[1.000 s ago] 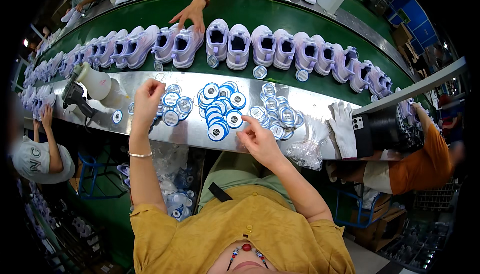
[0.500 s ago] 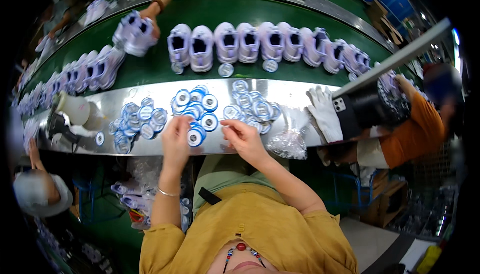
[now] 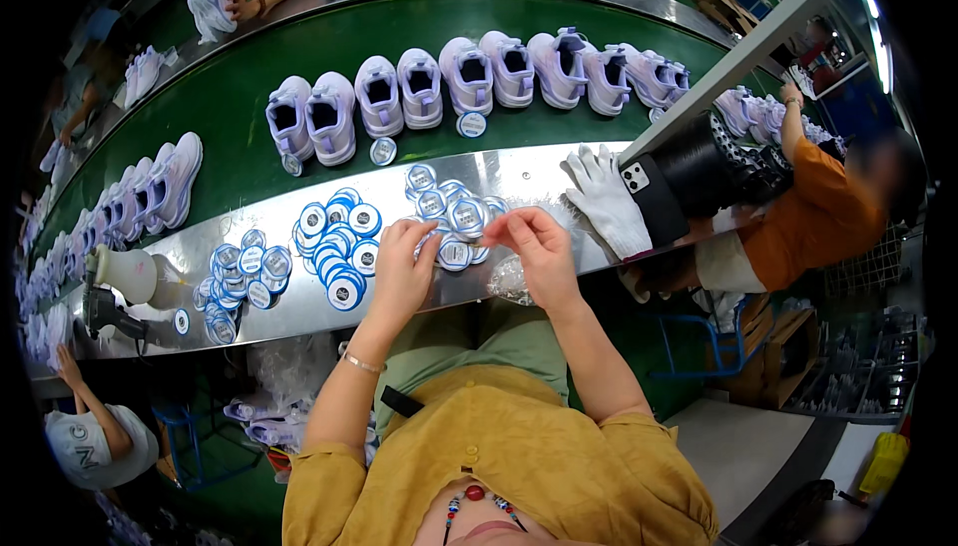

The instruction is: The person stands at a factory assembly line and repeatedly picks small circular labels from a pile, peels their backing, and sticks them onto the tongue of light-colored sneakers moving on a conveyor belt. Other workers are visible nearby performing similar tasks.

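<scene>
My left hand (image 3: 401, 269) is over the bench between two piles of round blue-and-white tags, its fingertips pinched together. My right hand (image 3: 540, 255) hovers at the right edge of the right pile (image 3: 467, 215), thumb and fingers pinched too. Anything between either hand's fingertips is too small or hidden to name. The middle pile (image 3: 342, 232) lies just left of my left hand; a further pile (image 3: 245, 276) sits beyond it. Partly covered by my right hand, a clear plastic bag (image 3: 509, 281) rests at the bench's front edge.
Pale lilac sneakers (image 3: 421, 87) line the green belt (image 3: 230, 177) behind the metal bench (image 3: 299, 321), some with round tags beside them. White gloves (image 3: 607, 202) and a black phone (image 3: 654, 187) lie right. A white container (image 3: 128, 274) stands left. Co-workers are around.
The view has swung right, and both my hands have gone from the middle pile toward the right pile. A co-worker's hand no longer holds shoes over the belt; sneakers are now held beyond it.
</scene>
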`<act>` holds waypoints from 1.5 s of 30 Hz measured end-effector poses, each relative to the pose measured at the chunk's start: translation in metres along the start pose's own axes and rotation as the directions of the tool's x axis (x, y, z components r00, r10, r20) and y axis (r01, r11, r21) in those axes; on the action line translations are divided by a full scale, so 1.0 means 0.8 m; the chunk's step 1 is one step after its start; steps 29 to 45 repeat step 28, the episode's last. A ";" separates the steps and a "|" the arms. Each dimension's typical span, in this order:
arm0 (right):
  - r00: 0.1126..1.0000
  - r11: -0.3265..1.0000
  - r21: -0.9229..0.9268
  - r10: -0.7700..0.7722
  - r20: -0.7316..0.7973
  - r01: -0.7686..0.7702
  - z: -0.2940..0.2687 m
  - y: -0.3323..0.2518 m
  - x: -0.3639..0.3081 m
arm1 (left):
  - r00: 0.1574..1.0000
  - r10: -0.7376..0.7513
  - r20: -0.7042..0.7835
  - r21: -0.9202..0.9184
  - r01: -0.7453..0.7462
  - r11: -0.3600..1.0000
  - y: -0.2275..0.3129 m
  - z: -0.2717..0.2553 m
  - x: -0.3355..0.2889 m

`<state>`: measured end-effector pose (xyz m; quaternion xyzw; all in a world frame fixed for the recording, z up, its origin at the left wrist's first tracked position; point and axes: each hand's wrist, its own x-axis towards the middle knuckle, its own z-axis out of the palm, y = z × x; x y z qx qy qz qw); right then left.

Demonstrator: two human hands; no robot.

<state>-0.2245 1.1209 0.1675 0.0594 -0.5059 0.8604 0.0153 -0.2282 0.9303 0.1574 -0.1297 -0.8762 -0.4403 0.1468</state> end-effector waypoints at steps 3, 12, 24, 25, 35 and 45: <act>0.997 0.995 -0.071 0.076 0.017 -0.075 -0.028 -0.006 -0.005 | 0.997 0.083 0.011 0.160 -0.084 0.984 -0.010 0.035 0.037; 0.972 0.936 -0.270 0.195 -0.129 -0.224 -0.048 0.005 -0.014 | 0.946 -0.260 0.195 -0.100 0.283 0.954 -0.023 0.053 0.074; 0.996 0.813 -0.576 0.075 -0.041 -0.085 -0.025 0.032 0.012 | 0.813 -0.474 0.338 -0.425 0.581 0.694 0.003 0.042 0.050; 0.996 0.800 -0.593 0.075 -0.045 -0.087 -0.026 0.034 0.014 | 0.814 -0.479 0.329 -0.408 0.580 0.705 0.003 0.043 0.049; 0.996 0.791 -0.604 0.075 -0.055 -0.093 -0.026 0.033 0.012 | 0.804 -0.515 0.296 -0.353 0.593 0.723 0.000 0.048 0.044; 0.996 0.791 -0.604 0.075 -0.055 -0.093 -0.026 0.033 0.012 | 0.804 -0.515 0.296 -0.353 0.593 0.723 0.000 0.048 0.044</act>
